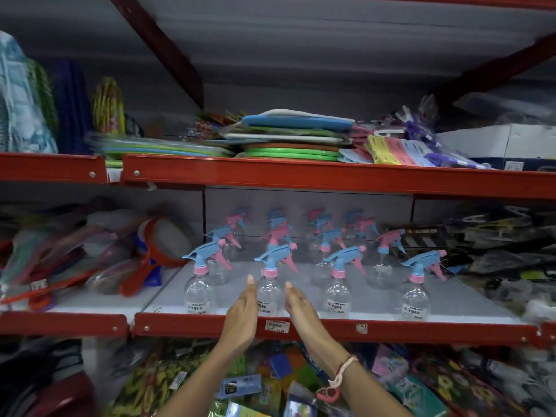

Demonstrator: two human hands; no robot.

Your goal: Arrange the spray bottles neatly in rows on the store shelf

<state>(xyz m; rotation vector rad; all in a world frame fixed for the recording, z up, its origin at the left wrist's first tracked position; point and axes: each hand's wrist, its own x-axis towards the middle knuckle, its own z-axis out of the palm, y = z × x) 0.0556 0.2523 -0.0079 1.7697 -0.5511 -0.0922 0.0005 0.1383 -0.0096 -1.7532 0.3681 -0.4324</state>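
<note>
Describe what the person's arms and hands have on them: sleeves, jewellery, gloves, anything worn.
Both hands are bare, no gloves or rings visible. The left hand and its forearm show no sleeve and nothing worn. The right hand has a thread wristband tied round the wrist, white and pinkish red, with loose ends hanging below. No sleeve shows there either.

Far bottles [316, 224] overlap and blur together; price labels [337, 305] too small to read; left goods [60, 254] motion-blurred; both forearms cut off by the near edge.
</note>
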